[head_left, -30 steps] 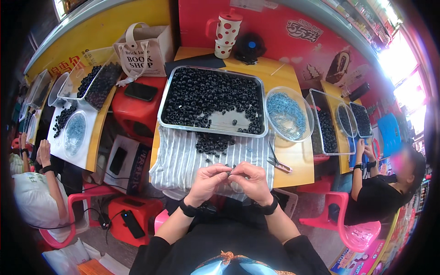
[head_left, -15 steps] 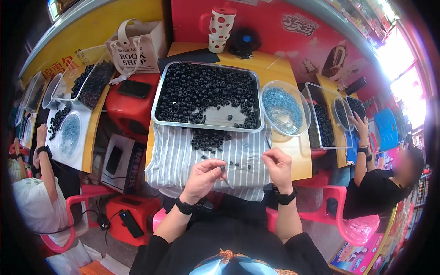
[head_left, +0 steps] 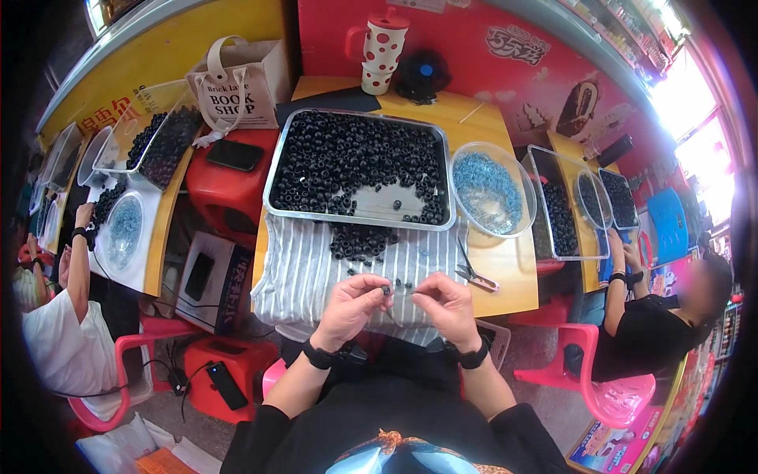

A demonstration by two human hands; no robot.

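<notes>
My left hand [head_left: 351,306] pinches a small black bead [head_left: 386,290] between thumb and fingertips, above a grey-and-white striped cloth [head_left: 294,272]. Close beside it, my right hand [head_left: 447,308] is closed in a pinch; what its fingertips hold is too small to make out. A few loose black beads lie just beyond the fingertips. Farther off, a heap of black beads [head_left: 357,243] rests on the cloth against a clear tray [head_left: 387,199] full of more. Right of my right hand lies a pair of thread snips [head_left: 480,279].
A clear bowl of pale blue beads [head_left: 485,186] stands right of the tray. Behind are a spotted tumbler [head_left: 384,54], a small black fan [head_left: 422,75] and a cloth bag [head_left: 237,83]. Red stools [head_left: 229,186] stand at left. People sit at bead tables on both sides.
My right hand has moved left and nearer to my left hand, uncovering the snips. My left hand stays nearly in place with the bead. The person at right has lowered a raised hand.
</notes>
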